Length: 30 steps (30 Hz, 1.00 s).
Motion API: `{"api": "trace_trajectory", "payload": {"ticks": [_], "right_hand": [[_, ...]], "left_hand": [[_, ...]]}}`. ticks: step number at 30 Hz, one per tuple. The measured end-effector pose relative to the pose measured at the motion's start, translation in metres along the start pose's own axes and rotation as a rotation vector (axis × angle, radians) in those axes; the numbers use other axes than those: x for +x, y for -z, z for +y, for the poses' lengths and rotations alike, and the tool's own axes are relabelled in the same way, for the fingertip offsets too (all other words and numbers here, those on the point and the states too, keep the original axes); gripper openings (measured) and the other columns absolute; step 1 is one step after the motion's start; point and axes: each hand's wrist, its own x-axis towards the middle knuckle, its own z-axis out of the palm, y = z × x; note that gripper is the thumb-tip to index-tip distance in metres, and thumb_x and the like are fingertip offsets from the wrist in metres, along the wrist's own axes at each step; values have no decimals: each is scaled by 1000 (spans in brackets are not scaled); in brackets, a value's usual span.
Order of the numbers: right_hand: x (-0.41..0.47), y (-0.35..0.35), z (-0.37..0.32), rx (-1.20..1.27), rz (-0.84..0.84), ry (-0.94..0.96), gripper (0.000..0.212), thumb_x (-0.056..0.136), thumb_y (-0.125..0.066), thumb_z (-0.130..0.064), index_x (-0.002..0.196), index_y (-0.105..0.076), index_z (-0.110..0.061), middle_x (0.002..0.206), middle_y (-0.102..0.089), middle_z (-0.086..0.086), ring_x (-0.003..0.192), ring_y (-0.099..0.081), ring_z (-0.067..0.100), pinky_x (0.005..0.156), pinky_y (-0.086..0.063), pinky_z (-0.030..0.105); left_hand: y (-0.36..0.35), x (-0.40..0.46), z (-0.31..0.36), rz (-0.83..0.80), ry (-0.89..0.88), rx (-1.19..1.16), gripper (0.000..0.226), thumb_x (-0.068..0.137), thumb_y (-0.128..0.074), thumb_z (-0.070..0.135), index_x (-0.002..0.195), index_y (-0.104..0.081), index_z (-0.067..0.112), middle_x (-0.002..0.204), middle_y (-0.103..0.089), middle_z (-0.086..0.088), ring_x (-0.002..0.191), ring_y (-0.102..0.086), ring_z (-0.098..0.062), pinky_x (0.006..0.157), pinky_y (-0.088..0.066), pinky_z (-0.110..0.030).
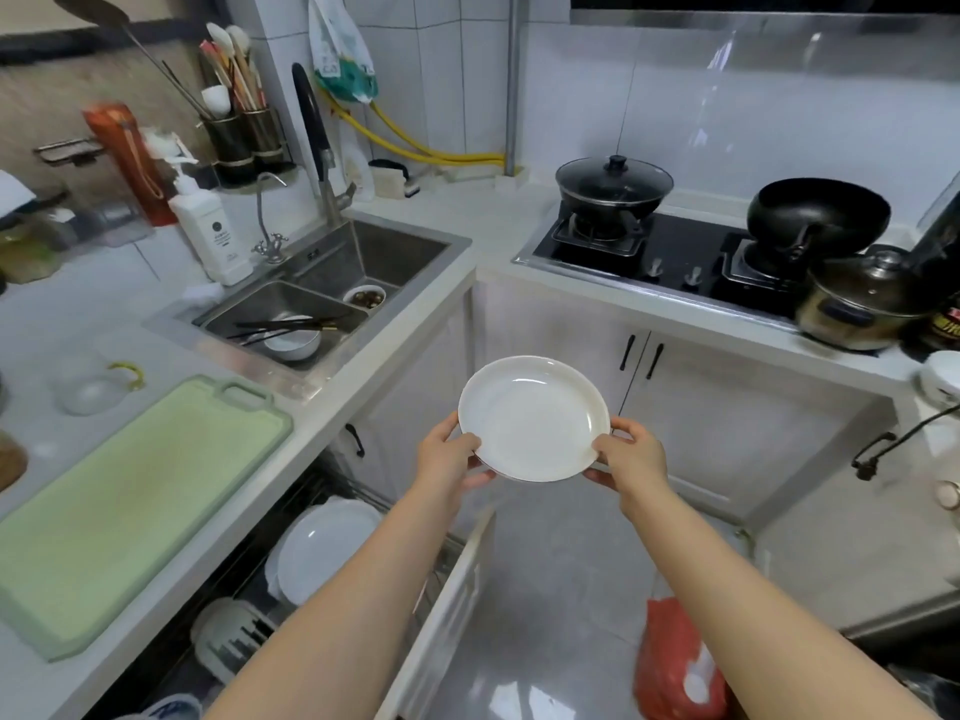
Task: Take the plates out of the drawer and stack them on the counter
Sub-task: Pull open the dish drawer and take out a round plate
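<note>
A white round plate [532, 415] hangs in the air in front of me, level, above the floor and the open drawer. My left hand [449, 454] grips its left rim and my right hand [631, 454] grips its right rim, thumbs on top. Below my left arm the drawer [441, 610] stands pulled out, with more white plates [322, 548] upright in its wire rack. The white counter [322, 413] runs along the left, just beyond the drawer.
A green cutting board [140, 506] lies on the counter at left, with a glass jug [91, 387] behind it. The sink [322, 283] holds a bowl and chopsticks. At right, a gas hob [670, 252] carries pans, a steel pot [862, 304] beside it. A red bag [675, 662] lies on the floor.
</note>
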Motion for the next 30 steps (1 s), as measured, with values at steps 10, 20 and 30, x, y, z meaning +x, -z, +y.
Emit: {"api": "trace_trajectory", "payload": {"ticks": [10, 20, 30], "right_hand": [[52, -17, -32, 11, -2, -15, 44, 80, -48, 7, 118, -57, -14, 117, -61, 14, 103, -65, 33, 56, -56, 32], [164, -34, -77, -84, -201, -8, 48, 81, -47, 7, 121, -58, -18, 103, -64, 9, 84, -64, 24, 52, -54, 29], [262, -67, -136, -181, -370, -21, 51, 81, -46, 5, 126, -56, -16, 121, -62, 7, 108, -62, 26, 60, -56, 28]], "left_hand": [[-23, 52, 31, -57, 28, 4, 58, 84, -49, -5, 136, -48, 21, 107, -66, -10, 81, -68, -24, 59, -58, -34], [-84, 124, 57, 59, 28, -53, 57, 86, -48, -5, 137, -46, 19, 111, -65, -17, 89, -66, -31, 61, -57, -36], [-131, 198, 98, 171, 0, -157, 51, 92, -49, -1, 139, -42, 17, 113, -63, -16, 87, -63, -31, 55, -56, -33]]}}
